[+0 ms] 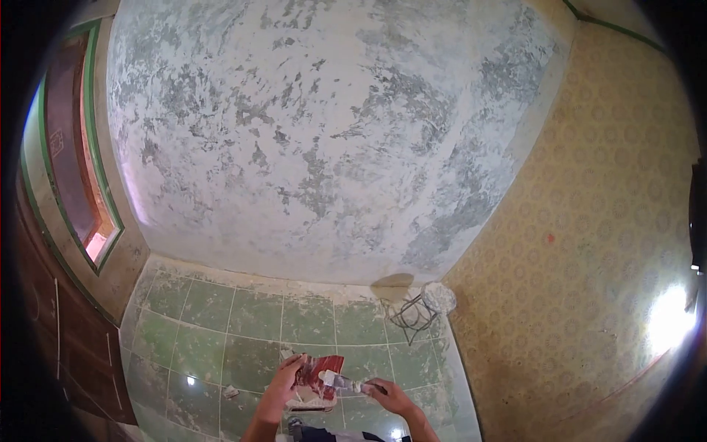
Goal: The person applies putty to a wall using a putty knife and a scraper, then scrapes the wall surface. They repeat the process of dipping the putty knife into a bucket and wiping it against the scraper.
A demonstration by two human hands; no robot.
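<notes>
My left hand is closed on the left edge of a red board smeared with white paste. In my right hand is the dark handle of a putty knife, its blade lying against the red board with white paste on it. Just below the board shows a pale, white-smeared container, partly hidden by the board. Both hands are low in the view, above the green tiled floor.
A patchy white and grey wall rises ahead. A stool stands by the right corner. Patterned yellow wall is at right, with a bright light. A green-framed window is at left. White debris lies on the tiles.
</notes>
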